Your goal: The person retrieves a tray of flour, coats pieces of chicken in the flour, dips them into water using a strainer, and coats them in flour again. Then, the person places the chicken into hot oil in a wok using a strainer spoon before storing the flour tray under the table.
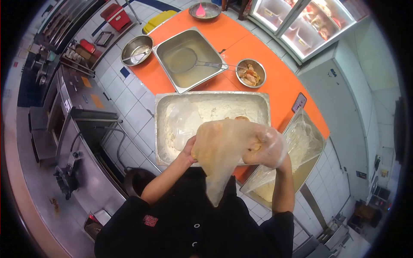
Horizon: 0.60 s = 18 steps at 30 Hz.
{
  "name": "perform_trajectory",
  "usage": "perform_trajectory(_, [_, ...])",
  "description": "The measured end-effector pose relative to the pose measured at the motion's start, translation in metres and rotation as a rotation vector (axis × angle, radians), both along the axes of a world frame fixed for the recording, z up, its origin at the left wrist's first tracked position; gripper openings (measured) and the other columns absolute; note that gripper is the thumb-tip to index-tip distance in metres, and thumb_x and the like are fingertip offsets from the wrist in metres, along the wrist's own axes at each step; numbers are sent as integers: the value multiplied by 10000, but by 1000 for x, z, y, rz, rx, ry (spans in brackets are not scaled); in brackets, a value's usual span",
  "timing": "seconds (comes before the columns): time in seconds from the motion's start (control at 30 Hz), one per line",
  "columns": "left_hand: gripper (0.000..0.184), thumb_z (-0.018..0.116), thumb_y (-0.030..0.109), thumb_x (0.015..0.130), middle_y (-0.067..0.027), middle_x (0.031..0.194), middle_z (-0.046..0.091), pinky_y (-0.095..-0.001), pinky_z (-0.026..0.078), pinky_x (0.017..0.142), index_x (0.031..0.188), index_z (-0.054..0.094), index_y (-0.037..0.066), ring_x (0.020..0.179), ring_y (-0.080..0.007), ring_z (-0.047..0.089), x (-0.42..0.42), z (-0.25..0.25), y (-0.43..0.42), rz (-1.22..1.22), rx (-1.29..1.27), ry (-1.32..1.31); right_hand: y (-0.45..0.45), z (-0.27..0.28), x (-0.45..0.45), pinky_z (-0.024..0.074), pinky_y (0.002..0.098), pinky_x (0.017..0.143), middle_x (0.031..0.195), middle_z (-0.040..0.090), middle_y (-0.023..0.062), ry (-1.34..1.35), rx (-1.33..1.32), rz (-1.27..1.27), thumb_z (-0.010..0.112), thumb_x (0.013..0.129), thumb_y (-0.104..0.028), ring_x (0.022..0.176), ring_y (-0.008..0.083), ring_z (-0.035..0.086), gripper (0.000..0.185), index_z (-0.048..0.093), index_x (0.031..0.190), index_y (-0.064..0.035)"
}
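Note:
A large, cloudy plastic bag [221, 148] hangs between my hands above a metal tray of white flour [215, 107]. Its lower end tapers to a point in front of my dark shirt. My left hand [188, 150] is closed on the bag's left side, with part of the fingers behind it. Clear plastic covers my right hand [269, 148], which grips the bag's right side; its fingertips are partly hidden. Tan, floury matter shows by the right fingers, and a small brownish piece [241, 118] shows just behind the bag. Another clear plastic sheet [183, 118] lies on the flour.
Behind the flour tray, a deep pan of cloudy liquid [189, 73] holds a strainer [183, 60]. A bowl of raw-looking pieces [251, 76], a phone [299, 102] and a plastic-covered flour tray [297, 148] are at the right. Steel bowls [137, 49] stand farther back.

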State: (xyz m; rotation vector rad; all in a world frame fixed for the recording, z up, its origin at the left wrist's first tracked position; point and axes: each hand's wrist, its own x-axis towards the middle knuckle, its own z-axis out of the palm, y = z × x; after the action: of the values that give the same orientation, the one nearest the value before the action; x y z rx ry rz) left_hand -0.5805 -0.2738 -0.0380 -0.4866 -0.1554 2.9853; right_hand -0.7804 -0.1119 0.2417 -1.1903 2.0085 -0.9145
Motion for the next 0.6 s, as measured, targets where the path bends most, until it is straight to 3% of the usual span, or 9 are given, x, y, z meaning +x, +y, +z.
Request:
perform_trajectory(0.03, [599, 574, 338, 974, -205, 1427, 526, -514, 481, 1054, 1466, 424, 31, 1282, -345, 557, -4, 20, 1, -13, 0, 7, 2, 8, 1, 537, 380, 749, 874, 661, 172, -56, 91, -124, 794, 614, -196, 850, 348, 671, 366, 672, 932, -60])
perform_trajectory(0.07, [582, 617, 296, 956, -190, 1390, 547, -496, 500, 1032, 1442, 444, 28, 1246, -324, 575, -4, 43, 3, -121, -844, -18, 9, 2, 0, 537, 380, 749, 874, 661, 172, -50, 93, -140, 794, 614, -196, 850, 348, 671, 366, 672, 932, -60])
perform_trajectory(0.13, [569, 661, 255, 938, -175, 1353, 568, -477, 519, 1010, 1419, 464, 25, 1210, -303, 593, -6, 73, 3, -228, -1682, -22, 22, -13, -2, 487, 296, 626, 729, 593, 47, -73, -218, -169, 724, 606, -99, 633, 206, 597, 254, 628, 836, -47])
perform_trajectory(0.33, [405, 713, 147, 893, -14, 843, 584, -497, 434, 915, 1235, 507, 76, 814, -219, 609, 2, 80, -22, 26, -1145, -232, 72, 25, 28, 505, 309, 669, 829, 638, 78, -1, -425, -366, 768, 640, -131, 726, 222, 633, 285, 636, 876, -40])
perform_trajectory(0.37, [428, 674, 242, 920, -21, 865, 609, -552, 374, 956, 1278, 486, 100, 827, -223, 619, -6, 74, -33, 12, -561, 30, 78, 27, 32, 511, 315, 688, 860, 653, 94, -26, -479, -442, 778, 657, -148, 761, 235, 645, 299, 643, 900, -39])
perform_trajectory(0.43, [543, 557, 468, 962, -53, 962, 672, -627, 257, 1008, 1387, 416, 162, 904, -232, 653, -5, 55, -41, 38, 17, 314, 79, 24, 33, 519, 324, 717, 906, 674, 120, -81, -558, -529, 793, 682, -174, 814, 255, 663, 321, 653, 937, -36])
perform_trajectory(0.47, [543, 557, 468, 962, -53, 962, 672, -627, 257, 1008, 1387, 416, 162, 904, -232, 653, 5, 43, -47, 55, 11, 310, 76, 21, 30, 522, 327, 726, 922, 682, 128, -104, -585, -548, 798, 690, -182, 831, 261, 669, 329, 657, 949, -36])
perform_trajectory(0.53, [546, 579, 445, 955, -80, 983, 678, -651, 323, 986, 1370, 434, 121, 908, -265, 667, 16, 42, -59, 95, -626, -60, 61, -1, 9, 509, 291, 688, 887, 670, 82, 38, -137, -279, 788, 748, -106, 752, 180, 620, 276, 708, 1003, -38])
perform_trajectory(0.6, [543, 595, 420, 949, -102, 973, 668, -671, 408, 929, 1342, 451, 74, 868, -290, 673, 3, 93, -51, 35, -1084, -257, 65, -77, 6, 512, 275, 695, 922, 669, 72, 58, -128, -303, 770, 799, -121, 760, 166, 619, 325, 694, 1106, -46])
